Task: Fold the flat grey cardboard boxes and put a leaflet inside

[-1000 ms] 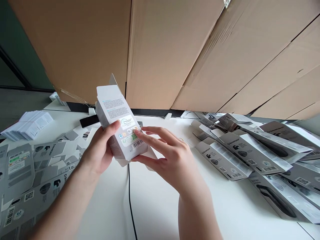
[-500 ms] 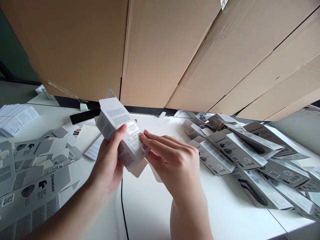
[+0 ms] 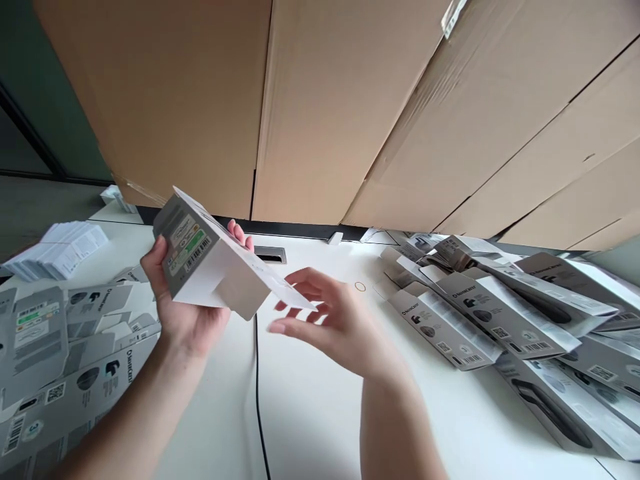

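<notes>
My left hand is wrapped round a grey and white cardboard box, with the thumb on its labelled side and fingertips showing behind it. The box is tilted, and its near end has flaps standing out toward the right. Beside the long white flap, my right hand has its fingers apart and curved, the thumb below the flap's tip. I cannot make out whether a fingertip touches the flap.
Flat grey cartons lie at the left, below a banded stack of white leaflets. Folded boxes are heaped at the right. Large brown cartons stand behind the white table; a black cable crosses it.
The box has turned in my left hand and shifted left, so its flapped end shows. My right hand has come off the labelled side and opened. The view has shifted slightly.
</notes>
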A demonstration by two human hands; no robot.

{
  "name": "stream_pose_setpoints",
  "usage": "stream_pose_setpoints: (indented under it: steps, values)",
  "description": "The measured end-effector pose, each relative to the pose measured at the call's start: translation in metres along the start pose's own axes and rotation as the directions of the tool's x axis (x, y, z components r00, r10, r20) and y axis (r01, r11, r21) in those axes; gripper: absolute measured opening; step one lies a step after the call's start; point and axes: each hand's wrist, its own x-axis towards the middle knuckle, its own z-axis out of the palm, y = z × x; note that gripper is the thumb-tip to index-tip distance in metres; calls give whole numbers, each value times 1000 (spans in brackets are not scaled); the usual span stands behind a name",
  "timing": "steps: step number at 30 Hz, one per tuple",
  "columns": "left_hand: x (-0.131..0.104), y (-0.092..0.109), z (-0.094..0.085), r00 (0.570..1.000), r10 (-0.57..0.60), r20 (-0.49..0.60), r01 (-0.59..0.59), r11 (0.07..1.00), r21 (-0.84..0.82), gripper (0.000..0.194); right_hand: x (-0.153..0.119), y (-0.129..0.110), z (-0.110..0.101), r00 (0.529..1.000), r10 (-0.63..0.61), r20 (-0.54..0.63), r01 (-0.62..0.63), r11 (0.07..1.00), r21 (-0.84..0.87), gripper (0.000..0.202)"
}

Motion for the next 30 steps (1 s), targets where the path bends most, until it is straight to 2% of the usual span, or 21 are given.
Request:
stream_pose_setpoints:
  steps: [2,4,6,8,10,13,17,19,21,23,25,27,30]
  values:
    - [-1,-3,-1,999,15,45,-14,1000,-26,56,11,8,15,997,16,74,-29,984,176,54]
    - [-2,-6,-1,999,10,48,-9,1000,-17,55,19,13,28,995,9,95,-42,934,354,52]
    - [-3,-8,0,1000,-2,24,1,1000,18,54,23,15,37,996,22,86,-58,897,439,45]
    - [-5,-10,1,1000,9,1,-9,996,84,56,24,14,42,997,55,51,-72,895,441,33]
    - [-8,-13,3,999,24,23,-27,986,167,56,25,13,44,996,89,13,-86,902,423,26]
    - [-15,-19,4,993,-1,116,-31,961,274,49,28,14,50,992,117,-53,-84,900,429,26]
    - [-19,-21,5,991,-22,135,-29,932,361,64,31,18,59,986,140,-88,-87,891,445,25]
    - [-16,-17,7,996,-11,85,-21,930,368,67,31,19,55,992,121,-41,-94,908,409,24]
    - [-9,-8,10,1000,18,-14,-12,930,367,65,29,20,40,994,55,95,-84,942,326,33]
    - [0,1,12,991,61,-119,-15,935,354,53,26,24,18,979,-42,198,-9,968,250,71]
    - [8,9,11,976,92,-197,-28,952,304,39,24,31,-5,978,-161,131,127,963,237,100]
    - [13,11,10,967,87,-238,-28,970,240,32,22,38,-21,965,-262,14,252,939,234,97]
    - [12,7,8,975,45,-216,1,978,210,34,23,44,-26,940,-342,4,332,915,229,70]
